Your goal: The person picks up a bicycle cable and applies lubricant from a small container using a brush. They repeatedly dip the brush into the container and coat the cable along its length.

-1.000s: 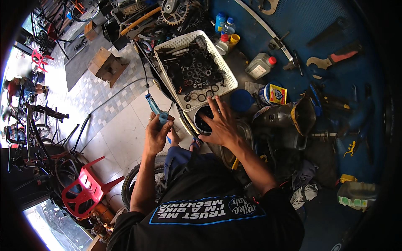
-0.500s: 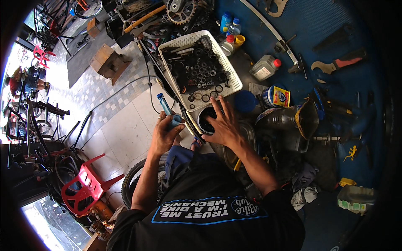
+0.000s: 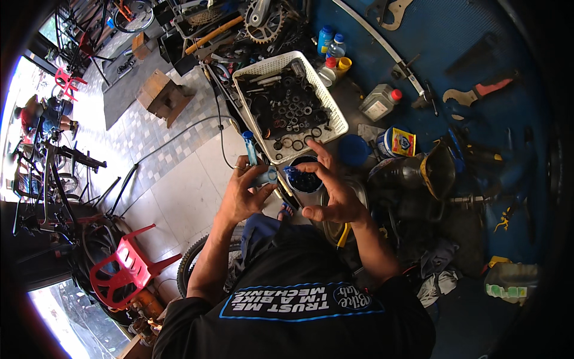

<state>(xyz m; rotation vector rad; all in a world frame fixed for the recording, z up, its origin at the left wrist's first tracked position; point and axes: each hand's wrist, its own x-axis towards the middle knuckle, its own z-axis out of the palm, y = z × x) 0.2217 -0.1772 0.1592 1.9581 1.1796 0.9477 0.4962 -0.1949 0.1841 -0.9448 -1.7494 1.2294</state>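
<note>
My left hand (image 3: pixel 242 192) grips a translucent blue plastic tube (image 3: pixel 263 176), its hollow round end facing my right hand. A slimmer blue piece with a darker blue tip (image 3: pixel 249 145) sticks up from the same hand; whether the two are joined I cannot tell. My right hand (image 3: pixel 336 196) is open, thumb and fingers apart. Blue grease (image 3: pixel 290 171) clings to its extended index fingertip, close beside the tube's end. Below those fingers stands a round tub of dark blue grease (image 3: pixel 306 181), partly covered by the hand.
A white basket (image 3: pixel 342 127) of small metal rings and parts lies beyond the tub. To the right are a blue lid (image 3: pixel 353 148), a blue-and-yellow can (image 3: pixel 396 142), a grey bottle (image 3: pixel 381 102) and a cut plastic bottle (image 3: pixel 394 173). A red chair (image 3: pixel 130 261) stands at left.
My right hand has lifted out of the tub with blue grease on its fingertip. The tube in my left hand has turned its hollow end toward the right hand.
</note>
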